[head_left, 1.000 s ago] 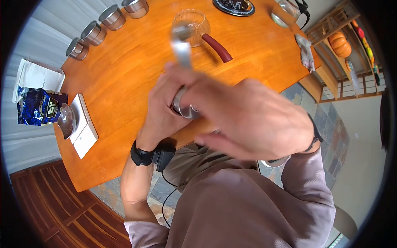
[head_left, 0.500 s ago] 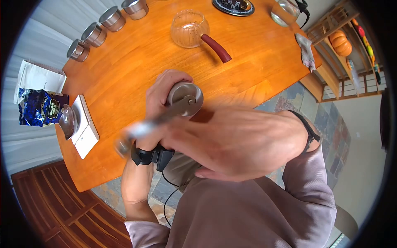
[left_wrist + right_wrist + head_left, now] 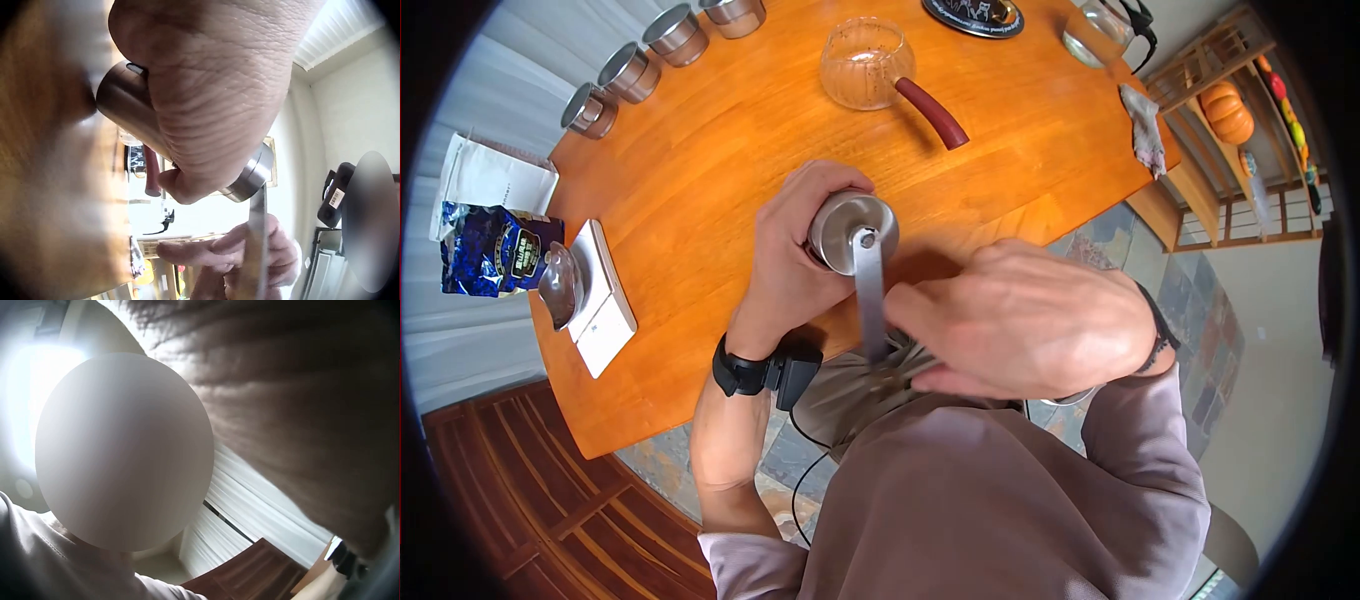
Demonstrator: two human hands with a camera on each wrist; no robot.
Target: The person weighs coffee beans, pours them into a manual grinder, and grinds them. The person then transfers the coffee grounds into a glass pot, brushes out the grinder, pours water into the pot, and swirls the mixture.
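My left hand (image 3: 785,250) grips a steel hand coffee grinder (image 3: 828,238) upright near the table's front edge. In the left wrist view, its fingers wrap the brushed grinder body (image 3: 128,106). A flat metal crank (image 3: 868,290) runs from the centre of the grinder's top toward the person's lap, its far end and knob blurred. Beside the crank is my right hand (image 3: 1030,320), its fingertips close to the arm and its thumb held apart, not closed around the knob. In the left wrist view, the right hand (image 3: 281,250) shows behind the crank with one finger stretched out.
Beyond the grinder stands a glass pot (image 3: 862,75) with a red handle (image 3: 932,115). Several steel cups (image 3: 630,75) line the left back edge. A white scale (image 3: 605,310), a clear dish (image 3: 560,285) and a blue bag (image 3: 495,255) lie left. A cloth (image 3: 1142,130) hangs at the right edge.
The crank has swung from pointing away, to the near left, to straight toward the body. My right hand has moved with it and now sits farther right. The left hand keeps its grip.
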